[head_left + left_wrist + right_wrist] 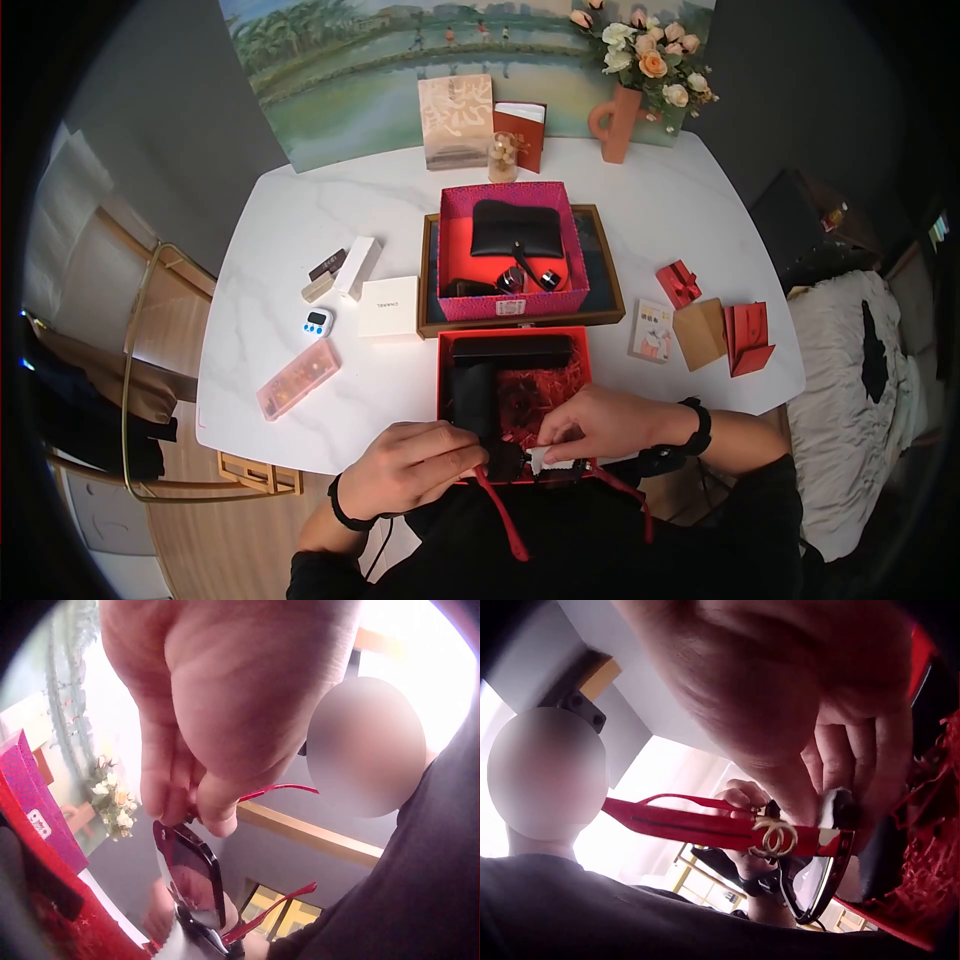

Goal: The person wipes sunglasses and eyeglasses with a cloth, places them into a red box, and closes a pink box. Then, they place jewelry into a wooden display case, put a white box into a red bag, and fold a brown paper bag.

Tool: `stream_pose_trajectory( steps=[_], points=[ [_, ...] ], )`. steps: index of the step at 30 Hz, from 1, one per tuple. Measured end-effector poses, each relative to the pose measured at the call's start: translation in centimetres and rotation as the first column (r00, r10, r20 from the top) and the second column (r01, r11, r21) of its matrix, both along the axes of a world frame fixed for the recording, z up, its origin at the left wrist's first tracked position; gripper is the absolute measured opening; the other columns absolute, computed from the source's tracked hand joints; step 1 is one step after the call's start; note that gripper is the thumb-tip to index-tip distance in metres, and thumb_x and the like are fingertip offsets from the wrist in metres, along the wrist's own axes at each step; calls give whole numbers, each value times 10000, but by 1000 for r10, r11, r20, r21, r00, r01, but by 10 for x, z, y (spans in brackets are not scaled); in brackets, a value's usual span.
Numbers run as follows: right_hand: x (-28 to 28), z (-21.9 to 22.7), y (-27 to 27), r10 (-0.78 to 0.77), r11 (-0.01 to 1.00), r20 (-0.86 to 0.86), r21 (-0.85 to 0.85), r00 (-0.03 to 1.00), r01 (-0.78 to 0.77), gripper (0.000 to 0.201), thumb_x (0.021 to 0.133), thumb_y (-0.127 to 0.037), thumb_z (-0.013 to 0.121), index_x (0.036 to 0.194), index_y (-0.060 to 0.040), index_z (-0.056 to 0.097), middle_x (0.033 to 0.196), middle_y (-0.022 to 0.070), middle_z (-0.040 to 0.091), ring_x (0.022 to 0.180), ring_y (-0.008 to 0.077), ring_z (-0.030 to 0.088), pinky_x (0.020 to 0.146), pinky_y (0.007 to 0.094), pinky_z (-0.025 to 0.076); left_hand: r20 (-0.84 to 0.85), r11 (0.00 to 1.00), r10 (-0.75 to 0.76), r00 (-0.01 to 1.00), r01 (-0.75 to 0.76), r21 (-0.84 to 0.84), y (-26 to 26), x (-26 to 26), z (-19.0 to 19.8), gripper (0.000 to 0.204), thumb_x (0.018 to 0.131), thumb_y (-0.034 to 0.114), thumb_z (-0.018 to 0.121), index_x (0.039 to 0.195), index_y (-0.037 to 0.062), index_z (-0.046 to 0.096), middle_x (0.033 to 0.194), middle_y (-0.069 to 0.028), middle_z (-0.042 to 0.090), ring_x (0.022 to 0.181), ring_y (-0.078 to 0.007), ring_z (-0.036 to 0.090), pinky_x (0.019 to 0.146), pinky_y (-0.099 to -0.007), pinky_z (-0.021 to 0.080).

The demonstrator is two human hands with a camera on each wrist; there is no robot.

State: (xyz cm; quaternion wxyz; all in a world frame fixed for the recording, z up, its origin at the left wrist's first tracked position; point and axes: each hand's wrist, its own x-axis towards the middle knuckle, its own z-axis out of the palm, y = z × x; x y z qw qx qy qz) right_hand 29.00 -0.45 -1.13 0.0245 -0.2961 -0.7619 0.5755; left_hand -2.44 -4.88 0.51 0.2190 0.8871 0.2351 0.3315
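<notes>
The sunglasses (810, 862) — dark lenses in a red frame, red temples with a gold logo — sit between both hands at the near edge of the tabletop (300, 230), just over the front rim of the open red box (445, 345) filled with red shredded paper. The left hand (410, 470) pinches the frame at one end, fingers (169, 787) curled round its top edge. The right hand (600, 422) has thumb and fingers closed on a small white cloth (827, 804), pressed against the frame at the other lens.

To do this wiping well, I judge the left-hand pinch should stay on the rim rather than the lens, and the cloth should move with light pressure so the hinge is not strained.

The frame's long axis runs left to right between the hands. Both temples are unfolded and point back towards the person's body — the lens fronts face away, towards the box.
</notes>
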Motion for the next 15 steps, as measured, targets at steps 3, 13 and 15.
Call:
stream_pose_trajectory(
  steps=[3, 13, 15],
  points=[
    [6, 3, 0, 22, 999, 42, -40, 999, -20, 243, 1036, -241, 774, 1126, -15, 773, 965, 74, 825, 844, 123, 757, 775, 301, 577, -17, 1000, 6, 1000, -6, -10, 1, -7, 3, 194, 891, 80, 823, 1053, -17, 776, 1013, -120, 716, 818, -278, 739, 688, -380, 617],
    [10, 3, 0, -109, 993, 43, 57, 993, 106, 270, 1028, -261, 763, 1075, 3, 794, 903, 119, 817, 808, 177, 777, 770, 319, 576, 44, 999, 47, 998, -48, 25, 9, -5, 2, 154, 905, 78, 813, 1032, -2, 781, 976, -110, 740, 812, -274, 758, 683, -363, 608],
    [9, -3, 0, -134, 990, -19, 43, 991, 135, 274, 1024, -254, 769, 1082, 13, 793, 898, 120, 815, 803, 174, 774, 762, 322, 575, 27, 997, 50, 998, -52, 56, 11, -3, 1, 164, 903, 92, 819, 1032, -1, 782, 971, -102, 742, 804, -272, 758, 681, -358, 608]
  ],
)
